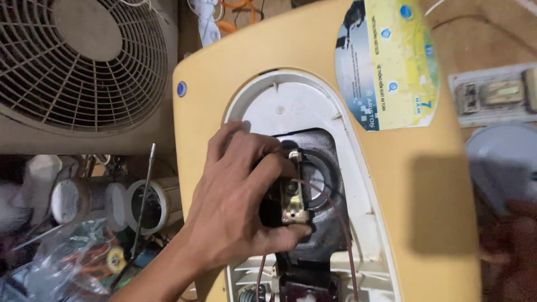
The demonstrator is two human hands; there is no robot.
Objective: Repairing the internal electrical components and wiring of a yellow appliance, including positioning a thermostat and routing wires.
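Left hand [235,201] is wrapped around a black thermostat [288,196] inside the yellow heater's [425,184] open compartment. Right hand [512,251] is a dark blur at the edge, can't tell its grip.

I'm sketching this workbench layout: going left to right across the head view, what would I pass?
Beige fan grille → thin metal rod → left hand gripping the black part with brass terminals → yellow appliance casing → grey lid, with the blurred right hand just below it.
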